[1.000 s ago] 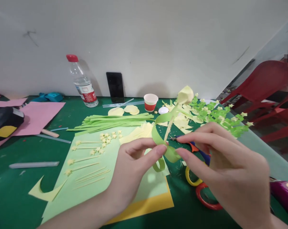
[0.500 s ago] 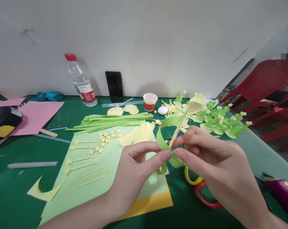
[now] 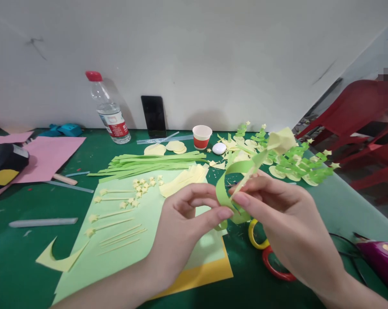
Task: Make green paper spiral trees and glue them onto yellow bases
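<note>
My left hand [image 3: 184, 234] pinches a curled green paper strip [image 3: 222, 191] between thumb and fingertips. The strip bends in a loop around a thin pale stem. My right hand [image 3: 287, 223] holds that stem and part of the strip between thumb and forefinger. A pale yellow paper flower [image 3: 281, 140] tops the stem, tilted up to the right. Below my right hand lie scissors with a yellow and red handle [image 3: 257, 237], their blades hidden. Light green paper [image 3: 129, 266] under my left forearm carries small paper stars [image 3: 142, 187], star-tipped sticks [image 3: 116, 199] and cut yellow paper pieces [image 3: 184, 180].
Green strips [image 3: 148, 164] lie behind the paper. Finished-looking leafy paper sprigs [image 3: 303, 165] lie at the right. A water bottle [image 3: 115, 120], phone [image 3: 154, 116] and paper cup [image 3: 202, 136] stand by the wall. A purple tool [image 3: 380, 262] with a black cord lies at right.
The flower and its stem have tipped further to the right. My right fingers have moved slightly along the stem, and the green loop has shifted a little right.
</note>
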Tool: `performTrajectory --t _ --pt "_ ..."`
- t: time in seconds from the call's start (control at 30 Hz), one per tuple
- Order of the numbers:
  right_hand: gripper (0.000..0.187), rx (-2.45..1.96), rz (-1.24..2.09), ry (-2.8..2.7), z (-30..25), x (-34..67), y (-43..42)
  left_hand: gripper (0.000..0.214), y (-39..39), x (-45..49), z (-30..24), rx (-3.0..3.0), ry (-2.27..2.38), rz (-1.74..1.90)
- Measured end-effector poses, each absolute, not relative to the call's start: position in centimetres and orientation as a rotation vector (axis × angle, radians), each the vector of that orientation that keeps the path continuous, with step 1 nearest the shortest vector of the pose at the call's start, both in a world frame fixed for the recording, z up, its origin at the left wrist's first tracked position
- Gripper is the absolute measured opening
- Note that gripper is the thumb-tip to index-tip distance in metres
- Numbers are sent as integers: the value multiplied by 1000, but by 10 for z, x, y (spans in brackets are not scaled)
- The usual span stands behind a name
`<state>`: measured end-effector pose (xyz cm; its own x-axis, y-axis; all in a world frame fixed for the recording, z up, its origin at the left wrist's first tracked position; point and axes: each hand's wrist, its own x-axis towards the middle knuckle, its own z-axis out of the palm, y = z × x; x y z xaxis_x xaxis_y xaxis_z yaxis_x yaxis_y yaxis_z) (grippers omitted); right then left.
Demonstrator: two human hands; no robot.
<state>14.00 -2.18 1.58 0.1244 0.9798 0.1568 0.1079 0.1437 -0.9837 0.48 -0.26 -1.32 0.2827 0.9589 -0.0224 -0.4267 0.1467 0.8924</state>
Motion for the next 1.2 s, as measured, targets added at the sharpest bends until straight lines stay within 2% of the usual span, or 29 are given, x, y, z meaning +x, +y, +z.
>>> performTrajectory --t 0.37,0.57,0.77,1.2 --pt "11 -1211 961 -1246 17 134 -22 11 -4 6 -11 960 692 1117" --pt "7 -1259 917 -1310 18 135 -21 11 -4 4 -12 1023 723 1192" --pt "5 -1253 835 -1315 17 133 -23 16 -3 3 -12 1117 733 1259" --pt "14 -1302 851 -1339 21 131 -24 27 -4 5 -9 1338 735 1264"
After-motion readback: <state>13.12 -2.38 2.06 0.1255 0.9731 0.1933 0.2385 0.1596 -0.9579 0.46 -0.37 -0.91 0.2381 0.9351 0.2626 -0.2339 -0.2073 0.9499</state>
